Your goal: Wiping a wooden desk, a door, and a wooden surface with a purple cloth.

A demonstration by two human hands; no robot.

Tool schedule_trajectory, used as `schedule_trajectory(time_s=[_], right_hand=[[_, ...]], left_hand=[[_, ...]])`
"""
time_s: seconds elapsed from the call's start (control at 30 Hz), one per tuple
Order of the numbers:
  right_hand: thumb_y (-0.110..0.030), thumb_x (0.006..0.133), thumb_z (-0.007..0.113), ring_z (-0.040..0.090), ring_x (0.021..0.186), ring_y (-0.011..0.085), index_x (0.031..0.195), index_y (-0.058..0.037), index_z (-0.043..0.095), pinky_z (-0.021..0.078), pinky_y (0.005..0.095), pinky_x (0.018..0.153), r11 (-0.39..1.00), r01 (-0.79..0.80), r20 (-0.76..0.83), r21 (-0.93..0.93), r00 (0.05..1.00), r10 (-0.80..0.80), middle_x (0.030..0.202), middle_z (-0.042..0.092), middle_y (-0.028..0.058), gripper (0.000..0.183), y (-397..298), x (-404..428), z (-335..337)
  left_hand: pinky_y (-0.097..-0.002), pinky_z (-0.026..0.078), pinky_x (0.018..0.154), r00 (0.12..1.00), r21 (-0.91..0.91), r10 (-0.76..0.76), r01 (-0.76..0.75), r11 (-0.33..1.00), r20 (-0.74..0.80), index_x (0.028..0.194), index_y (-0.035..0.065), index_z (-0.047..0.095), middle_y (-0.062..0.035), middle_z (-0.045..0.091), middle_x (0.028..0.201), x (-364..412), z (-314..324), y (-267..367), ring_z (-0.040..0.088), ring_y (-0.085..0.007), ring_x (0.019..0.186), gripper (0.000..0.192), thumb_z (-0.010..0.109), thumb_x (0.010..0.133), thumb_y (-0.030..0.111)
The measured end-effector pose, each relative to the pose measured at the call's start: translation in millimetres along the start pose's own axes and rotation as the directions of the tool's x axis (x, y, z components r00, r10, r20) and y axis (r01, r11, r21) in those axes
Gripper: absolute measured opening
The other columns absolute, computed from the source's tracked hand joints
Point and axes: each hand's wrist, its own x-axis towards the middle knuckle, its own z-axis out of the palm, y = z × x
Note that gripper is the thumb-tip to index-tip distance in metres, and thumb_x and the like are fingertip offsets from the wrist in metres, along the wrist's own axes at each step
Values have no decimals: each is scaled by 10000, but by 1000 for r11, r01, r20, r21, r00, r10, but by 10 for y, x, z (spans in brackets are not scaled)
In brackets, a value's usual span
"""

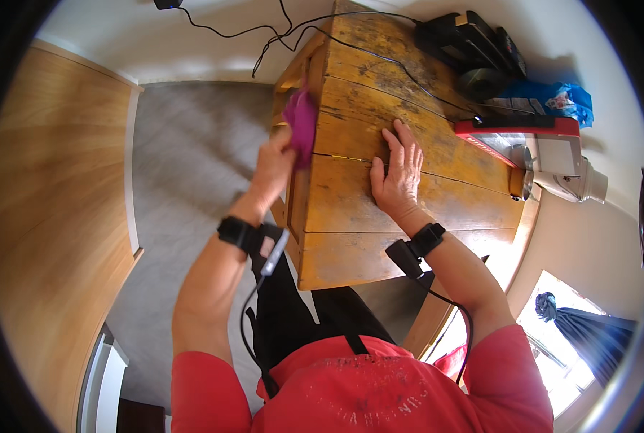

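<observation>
A purple cloth [301, 122] is gripped in my left hand [272, 169], just off the left edge of a worn wooden table [354, 200]. The cloth is blurred, and part of it hangs beside the table's edge; whether it touches the wood I cannot tell. My right hand [400, 176] rests palm down on the tabletop with its fingers apart and nothing in it. Dark stains and scratches mark the planks, mostly towards the far end.
Along the table's right side stand a red-framed device [557, 127], a blue plastic packet [568, 103], a pale vase-like container [573, 181] and black equipment [462, 43]. A black cable [376, 54] crosses the far tabletop. A wooden panel [68, 216] is at left.
</observation>
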Motion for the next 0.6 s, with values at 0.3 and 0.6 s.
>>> schedule_trajectory(time_s=[0.3, 0.6], right_hand=[[-123, 829, 558, 425, 1176, 389, 1169, -2, 498, 336, 487, 985, 989, -25, -147, 146, 988, 47, 1267, 455, 201, 366, 50, -49, -2], [-103, 828, 588, 476, 1120, 374, 1123, -30, 542, 405, 426, 946, 796, -102, -216, 596, 935, 281, 1206, 514, 194, 308, 569, -597, -458]], left_hand=[[-396, 459, 953, 671, 612, 683, -678, 407, 289, 991, -4, 643, -150, 609, 1123, -307, 245, 1025, 483, -322, 1225, 187, 599, 810, -5], [-494, 410, 945, 827, 736, 479, -515, 440, 293, 942, 13, 653, -163, 554, 1143, -2385, 789, 476, 447, -399, 1204, 231, 681, 712, 24]])
